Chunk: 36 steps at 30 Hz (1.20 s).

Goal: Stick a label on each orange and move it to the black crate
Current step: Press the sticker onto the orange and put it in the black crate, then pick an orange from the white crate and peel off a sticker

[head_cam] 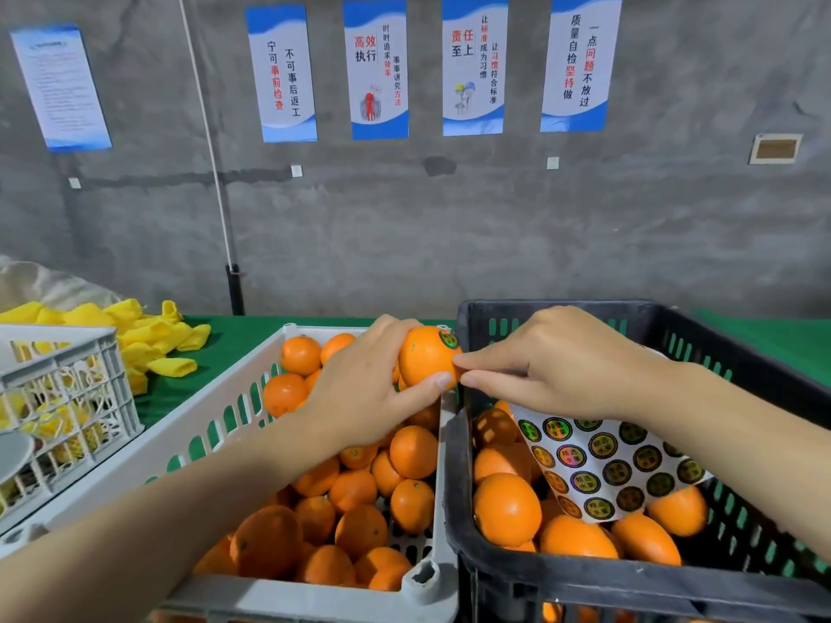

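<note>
Currently: white crate (202, 436) at lower centre holds loose oranges (413, 451); black crate (584, 586) at lower right holds more, with the sticker sheet (607, 460) lying on them. At mid-frame, left hand (359, 388) fingers are clamped round the orange (425, 359), above the seam between the crates. Label (448, 339) already sits on its top. Right hand (562, 361) fingers are straight, tips touching the orange's side, nothing visibly held. Sticking step looks near done. Next: carry it right, set it low in the black crate, off the sheet. Green tabletop (243, 339) and yellow foam sleeves (148, 335) sit behind.
</note>
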Available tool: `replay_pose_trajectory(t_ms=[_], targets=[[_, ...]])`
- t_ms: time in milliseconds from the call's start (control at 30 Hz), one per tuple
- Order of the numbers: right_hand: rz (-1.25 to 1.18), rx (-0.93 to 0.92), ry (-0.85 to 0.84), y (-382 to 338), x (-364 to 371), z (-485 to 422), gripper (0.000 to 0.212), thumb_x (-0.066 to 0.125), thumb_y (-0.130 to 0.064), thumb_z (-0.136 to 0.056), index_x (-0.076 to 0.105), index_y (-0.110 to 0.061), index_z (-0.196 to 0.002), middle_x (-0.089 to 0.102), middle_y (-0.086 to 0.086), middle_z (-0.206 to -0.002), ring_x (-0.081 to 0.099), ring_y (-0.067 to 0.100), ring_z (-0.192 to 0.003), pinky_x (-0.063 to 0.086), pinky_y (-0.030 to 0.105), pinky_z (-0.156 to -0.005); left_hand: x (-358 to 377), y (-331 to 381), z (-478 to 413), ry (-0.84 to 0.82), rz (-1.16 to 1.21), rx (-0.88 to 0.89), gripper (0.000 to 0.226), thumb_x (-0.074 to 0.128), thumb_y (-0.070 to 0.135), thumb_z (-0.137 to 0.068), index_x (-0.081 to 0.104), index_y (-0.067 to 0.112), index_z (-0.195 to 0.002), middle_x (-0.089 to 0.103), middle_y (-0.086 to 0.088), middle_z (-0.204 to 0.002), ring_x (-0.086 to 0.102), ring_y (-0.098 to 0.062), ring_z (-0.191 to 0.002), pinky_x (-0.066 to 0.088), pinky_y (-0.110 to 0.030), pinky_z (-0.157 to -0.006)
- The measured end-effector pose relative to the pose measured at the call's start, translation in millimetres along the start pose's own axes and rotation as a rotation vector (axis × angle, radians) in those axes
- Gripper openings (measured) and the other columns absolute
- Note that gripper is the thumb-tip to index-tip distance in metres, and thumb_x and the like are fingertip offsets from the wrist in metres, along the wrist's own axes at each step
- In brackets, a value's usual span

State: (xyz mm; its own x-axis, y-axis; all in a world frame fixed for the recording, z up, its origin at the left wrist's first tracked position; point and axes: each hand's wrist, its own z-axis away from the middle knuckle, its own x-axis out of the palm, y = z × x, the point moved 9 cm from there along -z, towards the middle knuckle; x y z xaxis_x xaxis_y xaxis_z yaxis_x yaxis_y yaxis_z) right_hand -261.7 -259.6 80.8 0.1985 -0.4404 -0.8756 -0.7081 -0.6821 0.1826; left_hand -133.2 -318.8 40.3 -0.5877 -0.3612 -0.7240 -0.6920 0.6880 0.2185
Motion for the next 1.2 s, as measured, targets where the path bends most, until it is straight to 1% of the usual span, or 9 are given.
replay_pose_trajectory(t_ms=[100,233,500,600,700,833,1000,1100,1200], targets=[[0.055,0.036,0.054,1,-6,0,0.054,0.025,-0.057,-0.096,0.074,-0.034,-0.106,0.073,-0.005,-0.074,0.065,0.014,-0.064,0.05,0.036,-0.056,-7,-8,-1,0.065,0.083,-0.065,0.073,0.039,0.077,-0.082,0.048,0.027,-0.135,0.051,0.01,-0.115,0.054,-0.009,-0.1,0.051,-0.033,-0.08],[0.205,0.136,0.263,13,-26,5,0.039,0.042,-0.041,-0.096,0.076,-0.024,-0.086,0.059,-0.001,-0.05,0.055,0.023,-0.046,0.037,0.028,-0.041,-6,-3,-2,0.036,0.141,-0.044,0.069,0.043,0.075,-0.083,0.045,0.031,-0.137,0.048,0.015,-0.117,0.051,-0.002,-0.102,0.051,-0.032,-0.085],[0.466,0.463,0.175,63,-32,13,0.033,0.043,-0.037,-0.1,0.069,-0.019,-0.09,0.052,0.001,-0.06,0.05,0.029,-0.058,0.027,0.029,-0.051,31,36,6,-0.233,0.604,-0.059,0.038,0.058,0.068,-0.081,0.054,0.062,-0.119,0.062,0.022,-0.121,0.058,-0.002,-0.117,0.051,-0.027,-0.096],[0.467,0.492,0.168,68,-28,14,0.031,0.045,-0.036,-0.1,0.069,-0.018,-0.09,0.045,0.0,-0.059,0.046,0.028,-0.058,0.027,0.03,-0.052,44,40,12,-0.368,0.494,-0.013,0.049,0.053,0.069,-0.084,0.052,0.051,-0.13,0.06,0.026,-0.123,0.05,-0.001,-0.124,0.044,-0.029,-0.104],[0.467,0.499,0.215,70,-31,14,0.033,0.043,-0.036,-0.101,0.069,-0.018,-0.093,0.056,0.004,-0.062,0.055,0.032,-0.061,0.031,0.03,-0.053,38,34,8,-0.287,0.248,0.009,0.056,0.038,0.074,-0.085,0.055,0.045,-0.13,0.053,0.028,-0.126,0.038,0.003,-0.128,0.03,-0.033,-0.111],[0.325,0.273,0.276,46,-36,9,0.053,0.026,-0.049,-0.102,0.068,-0.017,-0.097,0.061,0.004,-0.062,0.059,0.034,-0.06,0.04,0.036,-0.051,22,24,2,-0.136,0.244,-0.097,0.058,0.036,0.076,-0.081,0.05,0.047,-0.13,0.049,0.024,-0.133,0.034,0.001,-0.132,0.028,-0.031,-0.112],[-0.111,0.119,0.34,19,-34,5,0.053,0.019,-0.047,-0.102,0.064,-0.017,-0.108,0.066,-0.003,-0.079,0.061,0.023,-0.066,0.047,0.041,-0.06,23,32,3,-0.181,0.564,-0.155,0.062,0.064,0.074,-0.067,0.038,0.067,-0.123,0.045,0.038,-0.133,0.035,0.013,-0.132,0.034,-0.015,-0.105],[-0.351,0.132,0.336,13,-25,1,0.048,0.02,-0.047,-0.103,0.062,-0.024,-0.11,0.062,-0.018,-0.082,0.059,0.008,-0.075,0.047,0.035,-0.07,33,42,4,-0.273,0.757,-0.159,0.075,0.077,0.057,-0.065,0.046,0.043,-0.132,0.058,0.023,-0.13,0.05,0.008,-0.125,0.043,-0.015,-0.1],[-0.396,0.128,0.257,8,-11,-2,0.051,0.018,-0.047,-0.103,0.061,-0.022,-0.11,0.056,-0.027,-0.074,0.054,0.002,-0.069,0.038,0.019,-0.062,42,49,9,-0.42,0.857,-0.154,0.031,0.08,0.028,-0.082,0.069,0.028,-0.111,0.074,0.009,-0.112,0.068,-0.004,-0.107,0.052,-0.019,-0.087]])
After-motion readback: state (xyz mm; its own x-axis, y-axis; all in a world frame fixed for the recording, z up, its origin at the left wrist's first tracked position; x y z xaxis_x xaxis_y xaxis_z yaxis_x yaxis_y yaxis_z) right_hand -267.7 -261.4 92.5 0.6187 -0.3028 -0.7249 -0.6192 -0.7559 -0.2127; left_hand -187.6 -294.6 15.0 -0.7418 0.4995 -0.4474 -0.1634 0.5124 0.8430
